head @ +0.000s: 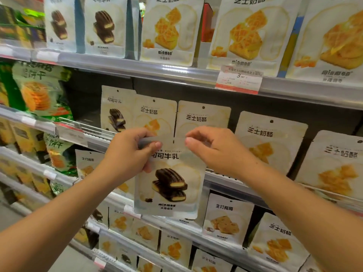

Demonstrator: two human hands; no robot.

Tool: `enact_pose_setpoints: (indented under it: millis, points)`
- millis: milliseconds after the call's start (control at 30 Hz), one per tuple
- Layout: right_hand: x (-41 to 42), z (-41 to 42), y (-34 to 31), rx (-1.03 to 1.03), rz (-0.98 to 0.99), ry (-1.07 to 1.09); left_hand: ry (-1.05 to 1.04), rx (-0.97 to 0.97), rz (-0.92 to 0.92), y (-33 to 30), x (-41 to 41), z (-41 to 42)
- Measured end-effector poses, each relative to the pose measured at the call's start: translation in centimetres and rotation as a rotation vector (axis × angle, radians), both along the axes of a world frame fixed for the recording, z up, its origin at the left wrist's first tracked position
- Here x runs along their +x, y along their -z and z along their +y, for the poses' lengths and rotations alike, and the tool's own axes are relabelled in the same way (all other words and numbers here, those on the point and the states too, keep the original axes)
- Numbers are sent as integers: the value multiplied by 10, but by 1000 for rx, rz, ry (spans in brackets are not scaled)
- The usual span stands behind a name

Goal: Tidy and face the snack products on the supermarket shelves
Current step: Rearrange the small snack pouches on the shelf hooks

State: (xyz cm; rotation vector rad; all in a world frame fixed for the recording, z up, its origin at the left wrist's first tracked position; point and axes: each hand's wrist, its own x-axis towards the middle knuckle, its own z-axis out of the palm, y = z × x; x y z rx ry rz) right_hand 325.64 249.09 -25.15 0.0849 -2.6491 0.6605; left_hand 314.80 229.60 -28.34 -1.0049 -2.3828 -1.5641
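Observation:
A pale blue-white pouch of chocolate biscuits (169,185) hangs upright in front of the middle shelf. My left hand (129,152) grips its top left corner, thumb on the front. My right hand (214,146) is at its top right corner, with thumb and fingers close around the top edge. Behind my hands, on the middle shelf, stand a matching chocolate pouch (115,112) and cheese-waffle pouches (155,114) (202,118), their lower halves hidden by my hands.
More cheese pouches (269,142) (334,163) stand to the right. The top shelf carries chocolate pouches (104,24) and cheese pouches (170,30), with a price tag (238,79) on its rail. Green cracker bags (39,89) fill the left bay. Lower shelves hold smaller pouches (225,216).

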Motion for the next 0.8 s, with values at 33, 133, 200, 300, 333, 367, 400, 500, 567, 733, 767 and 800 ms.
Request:
enact_pose_setpoints:
  millis: [33, 133, 200, 300, 333, 367, 400, 500, 567, 733, 767, 800]
  points:
    - [-10, -12, 4, 5, -48, -29, -12, 3, 14, 1, -6, -11]
    - [-41, -45, 14, 37, -48, -20, -30, 28, 43, 7, -28, -48]
    - [-64, -72, 21, 7, 47, -15, -24, 36, 64, 15, -47, -78]
    - [-104, -119, 28, -49, 103, -41, -92, 58, 112, 33, -83, -131]
    - [-119, -134, 27, -55, 110, -38, -150, 75, 119, 41, -98, -149]
    - [-136, -149, 26, -58, 115, -29, -218, 100, 95, 50, -114, -169]
    - [-152, -163, 24, -61, 120, -14, -270, 128, 43, 60, -130, -188]
    - [-196, -198, 15, -80, 163, 18, -228, 88, -153, 93, -169, -235]
    - [-222, -217, 8, -92, 206, 15, -115, 34, -212, 105, -188, -251]
    - [-274, -245, -11, -98, 321, 6, -137, -51, -49, 95, -248, -253]
    - [-282, -247, -15, -83, 349, -4, -159, -44, 1, 89, -262, -250]
    - [-290, -248, -20, -73, 378, -18, -167, -36, 46, 82, -275, -247]
